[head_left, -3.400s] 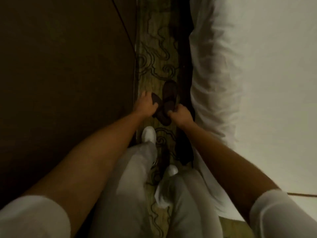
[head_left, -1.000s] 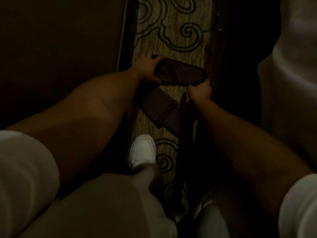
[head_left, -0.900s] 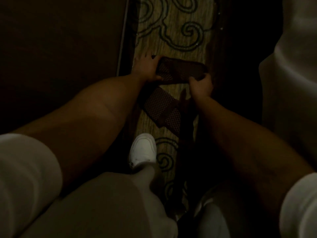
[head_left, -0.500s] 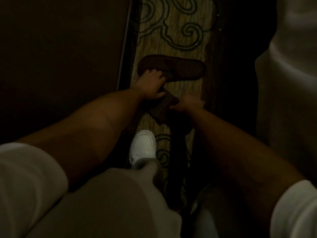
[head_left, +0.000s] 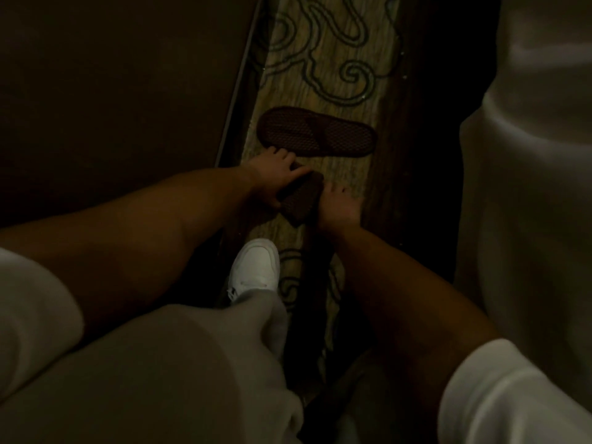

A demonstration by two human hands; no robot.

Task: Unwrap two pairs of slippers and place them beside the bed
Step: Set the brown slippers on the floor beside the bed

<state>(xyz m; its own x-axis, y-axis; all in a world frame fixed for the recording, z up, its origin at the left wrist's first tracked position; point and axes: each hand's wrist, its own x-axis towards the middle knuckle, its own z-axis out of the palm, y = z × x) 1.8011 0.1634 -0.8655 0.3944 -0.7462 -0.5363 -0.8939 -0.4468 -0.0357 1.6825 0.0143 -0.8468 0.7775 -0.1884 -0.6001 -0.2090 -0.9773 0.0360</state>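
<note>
Placing step: my left hand (head_left: 276, 179) and right hand (head_left: 337, 205) clamp the second dark mesh slipper (head_left: 301, 198) (first dark mesh slipper (head_left: 315, 132) lies just beyond); next, align alongside.

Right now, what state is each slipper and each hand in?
Far slipper: lying flat on the patterned carpet, nobody touching it.
Near slipper: held between both hands, low over the carpet.
Left hand: fingers curled round the near slipper's left end.
Right hand: against the near slipper's right side; grip too dark to tell.
</note>
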